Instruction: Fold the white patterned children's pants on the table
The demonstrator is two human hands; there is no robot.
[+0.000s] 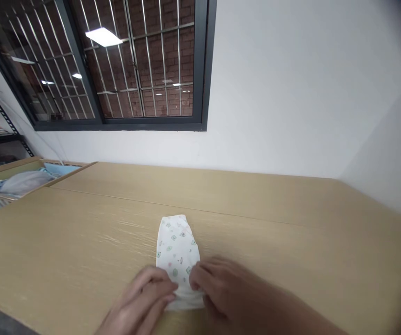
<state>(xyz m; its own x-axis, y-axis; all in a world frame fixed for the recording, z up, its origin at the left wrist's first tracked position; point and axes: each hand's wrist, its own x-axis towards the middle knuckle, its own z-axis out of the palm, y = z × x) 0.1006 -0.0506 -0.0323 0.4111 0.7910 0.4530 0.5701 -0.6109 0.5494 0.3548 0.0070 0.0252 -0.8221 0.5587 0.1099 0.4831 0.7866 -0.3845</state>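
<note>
A narrow white cloth (176, 246) with small green and pink prints lies flat on the wooden tabletop (92, 232). It tapers toward the far end, and its near end looks folded. My left hand (143, 300) is at the near left edge, its curled fingers gripping the cloth. From the right, my right hand (221, 286) grips the cloth's near right edge with bent fingers. Both hands are slightly blurred, and the fingertips partly cover the near end. What kind of cloth item it is I cannot tell.
A wooden crib-like box (40, 186) holding pale blue and white bedding adjoins the table at the far left. Behind it stands a dark metal shelf (1, 138). A barred window (116, 123) and a white wall (273, 93) rise behind the table.
</note>
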